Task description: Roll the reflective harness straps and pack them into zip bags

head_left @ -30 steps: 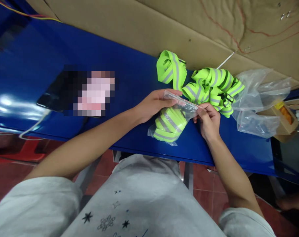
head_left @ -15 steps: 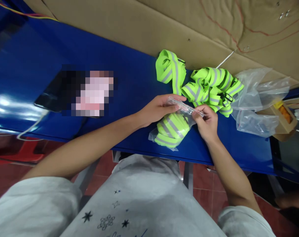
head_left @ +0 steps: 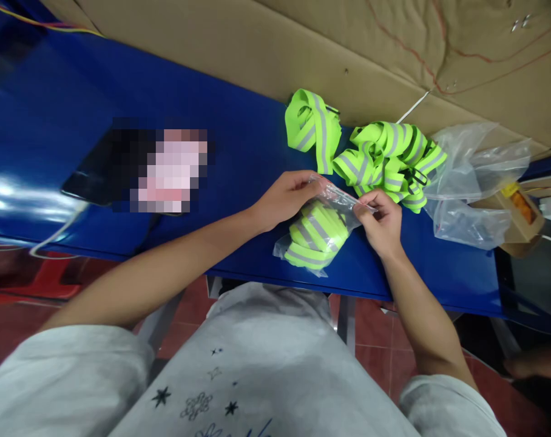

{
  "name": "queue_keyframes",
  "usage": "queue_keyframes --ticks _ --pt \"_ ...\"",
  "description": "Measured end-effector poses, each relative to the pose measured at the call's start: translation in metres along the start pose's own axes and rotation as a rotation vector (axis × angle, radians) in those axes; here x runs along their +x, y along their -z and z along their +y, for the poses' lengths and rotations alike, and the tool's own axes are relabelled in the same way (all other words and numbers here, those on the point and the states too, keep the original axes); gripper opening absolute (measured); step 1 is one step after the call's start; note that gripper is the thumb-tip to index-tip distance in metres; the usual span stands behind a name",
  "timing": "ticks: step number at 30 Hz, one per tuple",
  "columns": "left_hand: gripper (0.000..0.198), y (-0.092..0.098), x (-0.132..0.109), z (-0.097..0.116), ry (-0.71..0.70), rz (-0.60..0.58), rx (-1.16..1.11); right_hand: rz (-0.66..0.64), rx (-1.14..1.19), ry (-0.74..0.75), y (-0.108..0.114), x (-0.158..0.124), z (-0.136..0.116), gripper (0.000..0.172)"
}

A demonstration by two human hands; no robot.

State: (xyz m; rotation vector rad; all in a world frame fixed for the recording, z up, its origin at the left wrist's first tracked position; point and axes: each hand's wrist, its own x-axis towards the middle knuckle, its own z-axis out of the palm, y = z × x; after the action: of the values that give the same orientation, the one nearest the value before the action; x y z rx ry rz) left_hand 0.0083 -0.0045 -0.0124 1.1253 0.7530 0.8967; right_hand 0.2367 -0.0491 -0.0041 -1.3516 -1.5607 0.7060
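Note:
A clear zip-lock bag (head_left: pixel 340 195) lies before me at the table's near edge, with a folded yellow-green reflective strap (head_left: pixel 318 235) inside it. My left hand (head_left: pixel 288 197) pinches the left end of the bag's top edge. At the right end of that edge, my right hand (head_left: pixel 381 220) is closed on the plastic between thumb and fingers. Just beyond the bag sits a looped reflective strap (head_left: pixel 320 130). Right of it is a tangled heap of such straps (head_left: pixel 394 159) with black buckles.
On the blue table (head_left: pixel 239 145), empty plastic bags (head_left: pixel 473 224) lie at the right, beside a small cardboard box (head_left: pixel 512 212). A phone (head_left: pixel 91 173) with a white cable is at the left, next to a pixelated patch. A brown-covered panel (head_left: pixel 257 42) runs along the back.
My left fingers have drawn back from over the bag's top edge to its left end. My right hand still grips the other end, almost unmoved.

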Motion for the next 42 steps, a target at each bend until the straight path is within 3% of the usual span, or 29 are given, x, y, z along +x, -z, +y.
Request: queue_keyframes --ticks 8,16,24,42 --pt "0.026 0.000 0.001 -0.002 -0.061 -0.006 0.075 -0.080 0.017 -0.002 -0.002 0.000 0.001 0.024" --pt "0.037 -0.001 0.001 -0.004 -0.096 -0.025 0.145 -0.068 0.016 0.001 -0.001 -0.001 0.001 0.015" --pt "0.043 -0.002 0.002 -0.010 -0.109 -0.182 0.107 -0.149 0.057 -0.046 0.001 0.000 -0.002 0.009" --pt "0.041 -0.003 0.004 -0.014 -0.077 -0.235 0.122 -0.286 0.007 -0.022 0.007 0.000 0.005 0.006"
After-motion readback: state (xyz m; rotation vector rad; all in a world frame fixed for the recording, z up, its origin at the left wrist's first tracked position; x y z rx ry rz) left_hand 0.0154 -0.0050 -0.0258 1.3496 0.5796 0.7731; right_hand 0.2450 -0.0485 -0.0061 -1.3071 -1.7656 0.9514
